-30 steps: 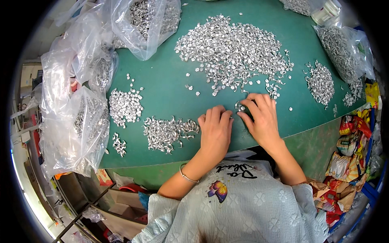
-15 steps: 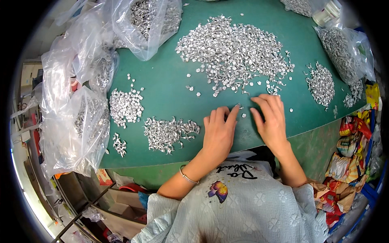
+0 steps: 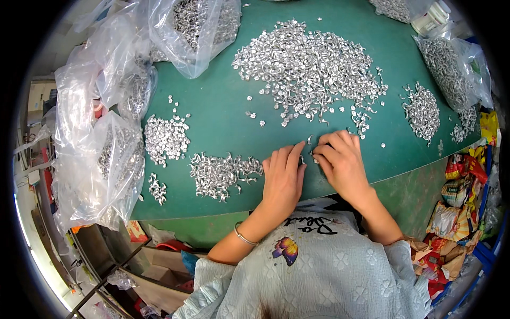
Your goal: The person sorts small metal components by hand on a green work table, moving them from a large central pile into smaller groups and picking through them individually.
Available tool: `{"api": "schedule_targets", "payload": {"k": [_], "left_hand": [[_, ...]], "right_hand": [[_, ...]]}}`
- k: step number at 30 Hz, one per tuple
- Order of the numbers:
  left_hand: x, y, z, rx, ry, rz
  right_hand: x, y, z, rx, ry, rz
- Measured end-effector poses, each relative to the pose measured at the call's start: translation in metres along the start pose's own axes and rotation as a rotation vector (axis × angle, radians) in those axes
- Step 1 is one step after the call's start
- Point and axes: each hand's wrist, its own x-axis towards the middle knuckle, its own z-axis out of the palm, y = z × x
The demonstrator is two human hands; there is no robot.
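Note:
My left hand (image 3: 283, 175) is low over the green tabletop, with thumb and index finger closed around a small silver metal piece (image 3: 302, 159). Close on its right, my right hand (image 3: 344, 164) pinches another small silver piece (image 3: 315, 159), mostly hidden by the fingertips. A loose curved metal piece (image 3: 309, 139) lies just beyond the fingertips. Farther off spreads a large heap of small metal pieces (image 3: 313, 69), some hook-shaped, some flower-shaped. Left of my left hand lie a pile of curved pieces (image 3: 220, 175) and a pile of flower-shaped pieces (image 3: 166, 139).
Clear plastic bags of metal pieces stand at the left (image 3: 119, 154), far left (image 3: 196, 32) and right (image 3: 449, 69). A smaller pile (image 3: 422, 114) lies at the right, near a white bottle (image 3: 430, 18). Colourful packets (image 3: 451, 212) sit below the table's right edge.
My right hand has moved left and nearer me, its fingertips closing over a small piece. My left fingers have drawn in, and a curved piece now lies loose beyond them.

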Motion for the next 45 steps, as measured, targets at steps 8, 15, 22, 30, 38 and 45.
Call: {"api": "schedule_targets", "payload": {"k": [8,15,22,30,38,45], "left_hand": [[0.001,0.000,-0.001,0.025,-0.015,0.020],[0.003,-0.011,-0.002,-0.012,0.041,0.022],[0.006,-0.003,0.002,-0.094,0.184,0.072],[-0.014,-0.008,-0.009,0.012,0.032,0.056],[-0.024,-0.024,-0.024,0.259,0.182,-0.025],[-0.009,-0.005,-0.007,0.149,0.097,0.050]], "right_hand": [[-0.005,-0.007,-0.002,0.059,-0.049,0.049],[-0.008,0.004,-0.001,0.077,-0.020,0.018],[0.000,0.005,0.003,0.147,0.088,0.058],[0.019,0.005,0.014,0.200,-0.119,-0.096],[0.012,0.010,0.001,0.164,-0.085,0.033],[-0.021,0.034,-0.042,0.209,0.002,0.357]]}}
